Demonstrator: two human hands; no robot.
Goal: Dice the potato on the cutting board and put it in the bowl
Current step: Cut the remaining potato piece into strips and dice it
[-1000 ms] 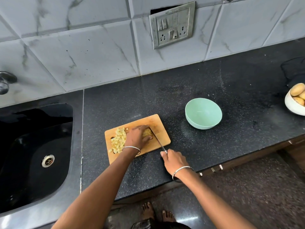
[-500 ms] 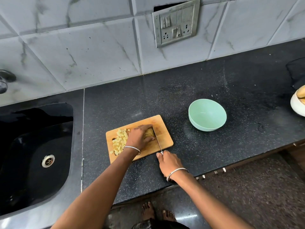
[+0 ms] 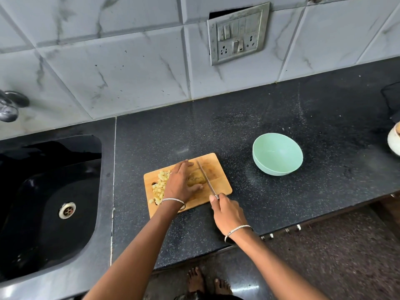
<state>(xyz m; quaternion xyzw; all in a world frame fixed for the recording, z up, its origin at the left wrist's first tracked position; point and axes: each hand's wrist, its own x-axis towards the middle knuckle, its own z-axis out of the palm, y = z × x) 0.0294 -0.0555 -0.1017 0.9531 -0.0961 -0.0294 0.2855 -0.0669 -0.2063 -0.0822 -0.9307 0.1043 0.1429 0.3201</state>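
A wooden cutting board [image 3: 218, 169] lies on the black counter. A pile of diced potato [image 3: 159, 187] covers its left part. My left hand [image 3: 180, 182] holds the uncut potato piece [image 3: 195, 177] down at the board's middle, fingers curved over it. My right hand [image 3: 227, 213] grips the handle of a knife [image 3: 205, 178], whose blade lies against the right side of the potato piece. A mint green bowl [image 3: 277, 154] stands empty to the right of the board.
A black sink [image 3: 43, 202] with a metal drain lies at the left, a tap [image 3: 9, 105] above it. A white bowl [image 3: 394, 139] shows at the right edge. A switch plate [image 3: 238, 33] is on the tiled wall. Bare feet stand below the counter's front edge.
The knife blade has swung from a slant to nearly straight along the potato's right side. My right hand moved closer to the board. My left hand stayed on the potato.
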